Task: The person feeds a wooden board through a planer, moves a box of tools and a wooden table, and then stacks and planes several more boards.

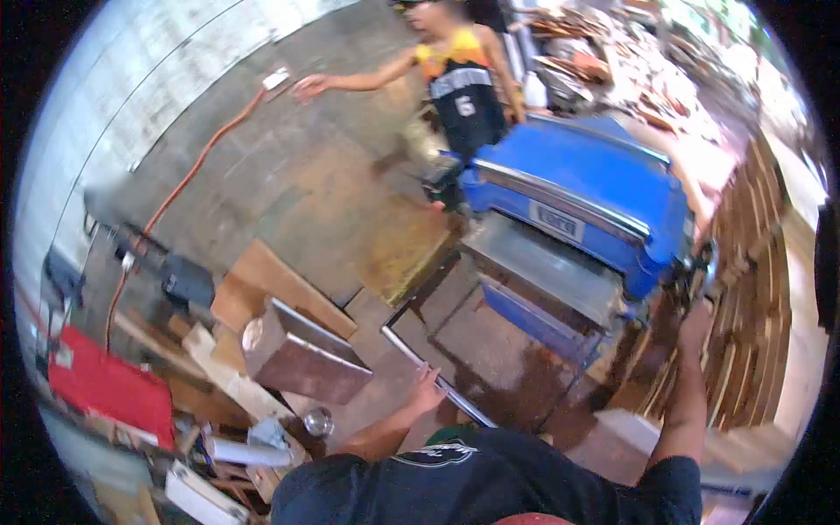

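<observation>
A blue planer (569, 184) with a light label on its front stands ahead of me, its grey metal bed (542, 267) facing my side. At its right side, my right hand (696, 325) is closed around a handwheel (702, 267); the fingers are partly blurred. A bent metal bar (464, 404) sticks out from the machine toward me. My left hand (426, 390) grips this bar near its middle, and I see nothing else in that hand.
A person (464, 83) in a black and yellow jersey stands behind the planer, one arm stretched toward a wall outlet (276, 80) with an orange cord. Stacked boards (757, 306) line the right. A metal box (306, 354), scrap wood and a red object (114, 385) lie left.
</observation>
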The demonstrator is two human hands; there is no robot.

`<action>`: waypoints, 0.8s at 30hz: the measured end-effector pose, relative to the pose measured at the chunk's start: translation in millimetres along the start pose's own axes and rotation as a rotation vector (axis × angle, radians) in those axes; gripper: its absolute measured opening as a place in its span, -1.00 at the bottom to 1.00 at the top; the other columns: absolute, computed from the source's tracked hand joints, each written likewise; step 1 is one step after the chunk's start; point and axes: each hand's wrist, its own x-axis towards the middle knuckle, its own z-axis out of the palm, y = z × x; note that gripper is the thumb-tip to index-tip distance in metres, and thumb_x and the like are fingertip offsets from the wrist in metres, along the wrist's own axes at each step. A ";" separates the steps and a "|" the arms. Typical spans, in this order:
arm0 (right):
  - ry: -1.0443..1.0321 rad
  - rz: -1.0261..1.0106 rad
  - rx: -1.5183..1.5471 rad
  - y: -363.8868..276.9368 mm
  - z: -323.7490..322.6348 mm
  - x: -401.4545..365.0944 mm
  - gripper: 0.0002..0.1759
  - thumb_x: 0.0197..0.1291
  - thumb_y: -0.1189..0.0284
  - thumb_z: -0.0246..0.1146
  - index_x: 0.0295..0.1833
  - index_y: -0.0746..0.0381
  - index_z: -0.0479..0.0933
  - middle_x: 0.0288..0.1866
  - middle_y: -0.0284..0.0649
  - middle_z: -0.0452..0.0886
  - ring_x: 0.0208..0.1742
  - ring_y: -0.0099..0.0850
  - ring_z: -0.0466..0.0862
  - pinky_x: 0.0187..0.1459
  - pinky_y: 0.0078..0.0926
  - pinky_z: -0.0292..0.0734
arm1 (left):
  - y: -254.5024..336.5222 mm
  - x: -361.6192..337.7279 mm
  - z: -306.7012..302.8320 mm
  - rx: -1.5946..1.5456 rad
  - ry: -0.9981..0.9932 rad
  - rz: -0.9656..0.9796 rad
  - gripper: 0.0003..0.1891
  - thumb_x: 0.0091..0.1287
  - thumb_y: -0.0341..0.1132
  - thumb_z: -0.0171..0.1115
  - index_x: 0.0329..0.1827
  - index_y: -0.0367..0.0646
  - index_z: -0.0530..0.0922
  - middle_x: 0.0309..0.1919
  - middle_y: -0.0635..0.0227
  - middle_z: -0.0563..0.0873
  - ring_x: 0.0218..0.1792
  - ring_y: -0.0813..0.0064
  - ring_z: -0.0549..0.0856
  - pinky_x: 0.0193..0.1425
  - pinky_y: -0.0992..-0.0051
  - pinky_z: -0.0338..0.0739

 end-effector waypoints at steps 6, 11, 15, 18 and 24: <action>-0.144 -0.086 -0.398 22.9 10.4 -1.3 -0.53 0.29 0.42 -0.12 0.31 0.26 0.28 0.27 -0.10 0.38 0.31 -0.13 0.34 0.24 -0.01 0.20 | 10.8 1.0 0.2 -0.087 -0.018 -0.122 -0.37 0.06 -0.09 0.36 0.23 -0.03 0.45 0.37 -0.13 0.22 0.38 -0.14 0.19 0.44 0.12 0.13; -0.280 0.206 -0.076 -33.3 -37.4 -2.3 -0.50 0.27 0.37 -0.09 0.33 0.24 0.27 0.28 -0.09 0.37 0.35 -0.09 0.29 0.27 -0.04 0.18 | -13.1 2.5 10.6 -0.032 -0.054 0.022 -0.40 0.08 -0.07 0.35 0.21 -0.04 0.47 0.38 -0.09 0.23 0.35 -0.17 0.25 0.42 0.05 0.15; -0.205 0.056 -0.442 -29.0 -21.9 -9.6 -0.49 0.26 0.37 -0.08 0.33 0.25 0.27 0.31 -0.05 0.35 0.39 -0.09 0.25 0.31 -0.07 0.16 | -28.4 3.5 17.5 -0.144 -0.008 0.090 -0.42 0.07 -0.10 0.35 0.20 -0.02 0.48 0.37 -0.09 0.25 0.33 -0.20 0.28 0.40 0.02 0.16; -0.134 0.029 -0.528 -38.5 -29.1 -43.5 -0.32 0.25 0.32 0.03 0.46 0.25 0.07 0.46 -0.06 0.16 0.49 -0.14 0.10 0.39 0.01 0.02 | -20.4 1.3 12.2 -0.213 -0.101 0.033 -0.45 0.19 -0.11 0.23 0.27 -0.03 0.43 0.44 0.01 0.12 0.41 -0.14 0.14 0.46 0.00 0.04; -0.197 0.044 -0.298 -49.9 -12.8 -218.5 -0.32 0.03 0.42 0.22 0.32 0.32 0.25 0.27 0.18 0.32 0.27 0.10 0.32 0.32 -0.12 0.18 | -12.1 26.5 -20.4 -0.007 -0.054 0.144 -0.65 0.18 -0.15 0.19 0.01 -0.02 0.61 0.18 0.18 0.53 0.34 0.07 0.33 0.36 -0.23 0.01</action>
